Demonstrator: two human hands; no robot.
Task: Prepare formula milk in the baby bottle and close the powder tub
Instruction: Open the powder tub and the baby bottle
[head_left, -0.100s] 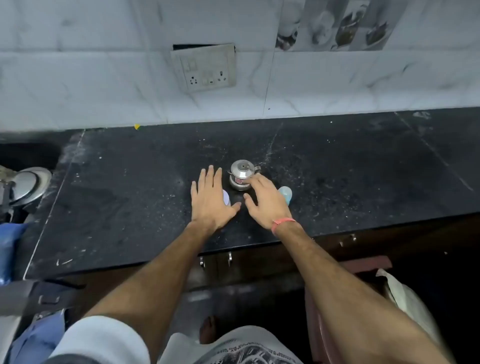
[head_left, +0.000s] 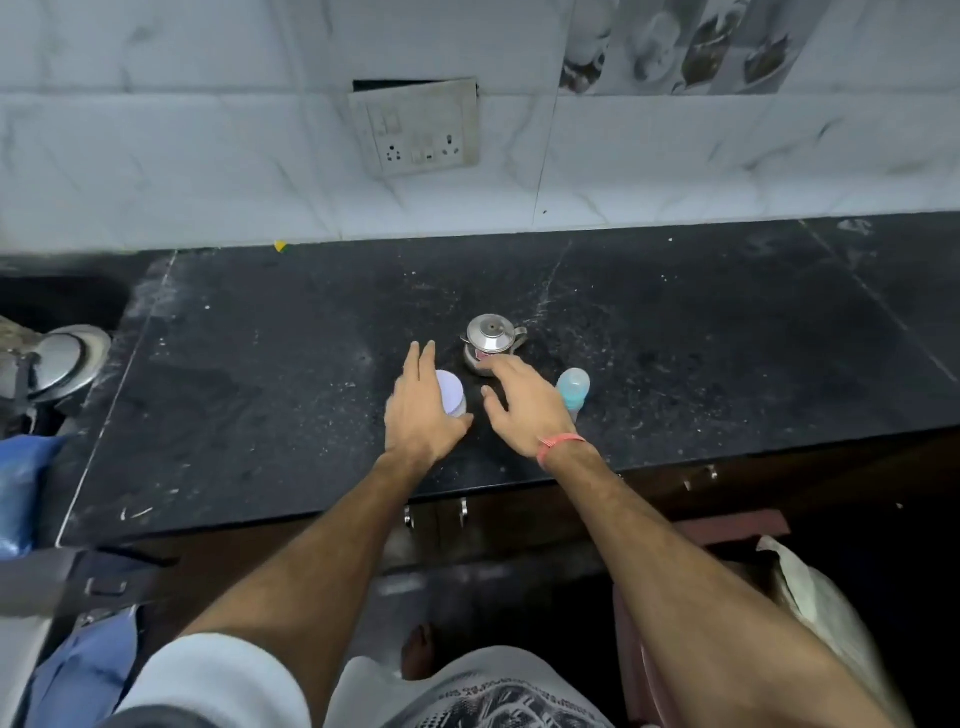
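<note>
A small powder tub with a white lid (head_left: 451, 396) stands on the black counter (head_left: 260, 395). My left hand (head_left: 423, 413) hovers over its left side, fingers spread, holding nothing. Behind it stands a small steel kettle (head_left: 492, 344) with a domed lid. My right hand (head_left: 524, 402) reaches toward the kettle's base, fingers apart and empty. A baby bottle with a pale blue cap (head_left: 573, 388) stands upright just right of my right hand, partly hidden by it.
A tiled wall with a switch and socket plate (head_left: 418, 130) rises behind the counter. A steel lidded vessel (head_left: 62, 361) sits in the dark area at the far left. Cabinet handles (head_left: 462, 512) hang below the counter's front edge.
Both hands have drawn apart slightly and lifted, which uncovers more of the tub's white lid and of the baby bottle.
</note>
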